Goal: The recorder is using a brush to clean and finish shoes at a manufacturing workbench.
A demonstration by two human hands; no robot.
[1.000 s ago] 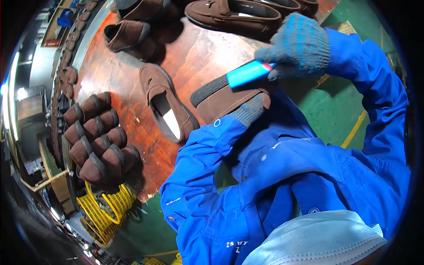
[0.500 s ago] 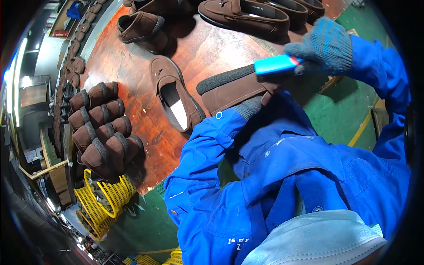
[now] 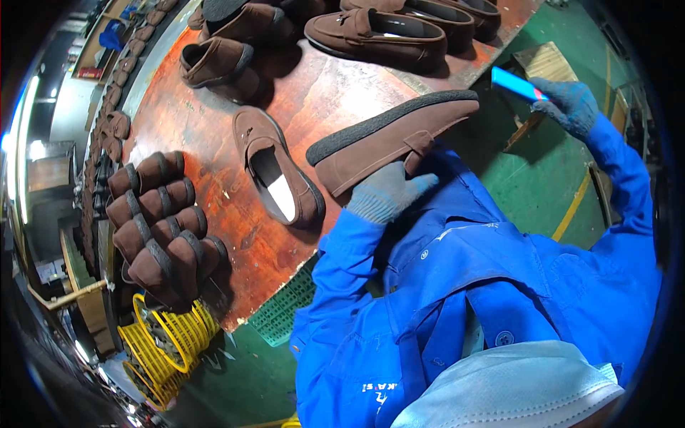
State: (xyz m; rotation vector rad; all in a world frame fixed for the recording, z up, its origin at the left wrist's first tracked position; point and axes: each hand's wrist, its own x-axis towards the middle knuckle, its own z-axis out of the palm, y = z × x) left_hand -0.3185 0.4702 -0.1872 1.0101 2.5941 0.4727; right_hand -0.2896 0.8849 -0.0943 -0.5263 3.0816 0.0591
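My left hand point(image 3: 387, 191), in a grey knitted glove, grips a brown loafer point(image 3: 385, 146) at its opening. The loafer is on its side over the table edge, its black sole toward the far side and its toe pointing right; my fingertips are partly hidden by it. Off to the right, over the floor, my gloved right hand point(image 3: 573, 108) is closed round a bright blue bar-shaped tool point(image 3: 515, 84) with a reddish mark. Its exact kind is unclear. A second brown loafer point(image 3: 277, 165) stands upright on the table, left of the held one.
Brown loafers point(image 3: 378, 39) stand along the far side of the reddish table point(image 3: 221, 143). Several more shoes point(image 3: 160, 221) are packed at its left. Yellow baskets point(image 3: 171, 335) and a green crate point(image 3: 284, 307) are below the near edge. A wooden stool point(image 3: 544, 63) stands right.
My right hand has moved away from the loafer to the right, carrying the blue tool. The held loafer has tilted toe-up, and more of my left hand shows.
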